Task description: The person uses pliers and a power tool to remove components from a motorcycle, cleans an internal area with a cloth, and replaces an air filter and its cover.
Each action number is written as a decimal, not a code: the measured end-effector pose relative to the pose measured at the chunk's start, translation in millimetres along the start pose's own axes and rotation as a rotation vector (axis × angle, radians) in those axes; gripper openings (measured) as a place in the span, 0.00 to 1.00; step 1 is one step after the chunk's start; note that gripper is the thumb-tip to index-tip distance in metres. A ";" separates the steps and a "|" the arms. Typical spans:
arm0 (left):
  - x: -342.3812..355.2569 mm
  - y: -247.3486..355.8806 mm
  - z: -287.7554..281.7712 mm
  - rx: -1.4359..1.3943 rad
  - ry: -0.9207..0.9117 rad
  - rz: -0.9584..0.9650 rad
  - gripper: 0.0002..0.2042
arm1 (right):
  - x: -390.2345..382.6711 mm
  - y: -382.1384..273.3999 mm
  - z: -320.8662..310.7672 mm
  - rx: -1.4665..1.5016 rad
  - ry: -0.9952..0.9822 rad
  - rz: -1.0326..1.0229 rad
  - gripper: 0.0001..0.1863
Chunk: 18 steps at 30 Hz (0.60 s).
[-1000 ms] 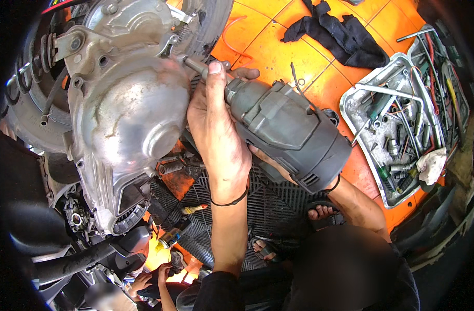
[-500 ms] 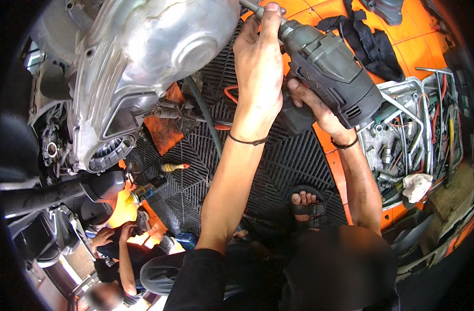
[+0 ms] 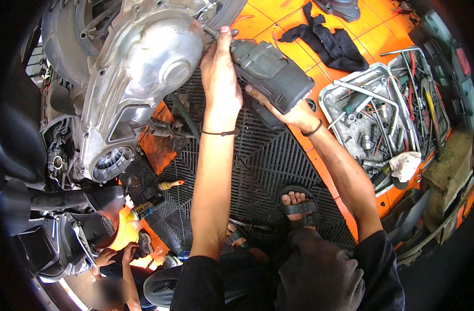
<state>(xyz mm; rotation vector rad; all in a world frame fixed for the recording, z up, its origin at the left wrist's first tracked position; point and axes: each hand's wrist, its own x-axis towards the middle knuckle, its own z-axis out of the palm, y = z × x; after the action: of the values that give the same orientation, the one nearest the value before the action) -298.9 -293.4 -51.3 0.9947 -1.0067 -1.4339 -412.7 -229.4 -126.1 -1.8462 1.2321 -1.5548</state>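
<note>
My left hand (image 3: 221,78) is closed round the nose and shaft of a dark impact wrench (image 3: 268,70), thumb along the shaft. My right hand (image 3: 294,109) grips the handle underneath, its fingers partly hidden by the tool's body. The shaft points up-left at the rim of a silver engine casing (image 3: 138,67) on a two-wheeler at the left; whether it touches a bolt there I cannot tell. A tyre (image 3: 63,46) shows behind the casing.
Orange tiles and black grating (image 3: 257,155) lie below. Trays of tools (image 3: 366,135) sit at the right, a black cloth (image 3: 340,52) above them. A brush (image 3: 169,184) and spray can (image 3: 146,210) lie lower left. Another person's hands (image 3: 106,256) show bottom left; sandalled feet (image 3: 296,207) below.
The whole view has shifted up over the second, then partly back down as the camera moved. Both hands still hold the wrench beside the casing's rim, at a slightly changed angle.
</note>
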 end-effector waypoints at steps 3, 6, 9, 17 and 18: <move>2.5 0.4 2.3 -0.070 0.048 -0.028 0.25 | 2.2 -4.5 -2.8 0.072 -0.021 0.107 0.15; 3.5 -1.5 -8.3 -0.033 0.141 -0.067 0.22 | -1.4 -5.7 2.4 0.100 -0.056 0.082 0.13; -23.6 1.7 -3.3 0.084 0.150 -0.041 0.15 | -36.2 -5.5 -2.9 0.026 -0.143 0.180 0.10; -114.3 -0.2 -63.7 0.024 0.205 -0.083 0.14 | -90.7 -40.1 2.0 0.074 -0.323 0.493 0.32; -117.5 0.5 -75.0 -0.109 0.199 -0.129 0.14 | -79.3 -57.5 10.3 -0.006 -0.376 0.379 0.33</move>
<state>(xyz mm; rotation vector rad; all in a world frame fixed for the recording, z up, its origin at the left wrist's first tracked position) -217.7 -181.1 -66.9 1.1140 -0.7239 -1.4463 -381.0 -136.2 -128.0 -1.6848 1.3078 -0.9533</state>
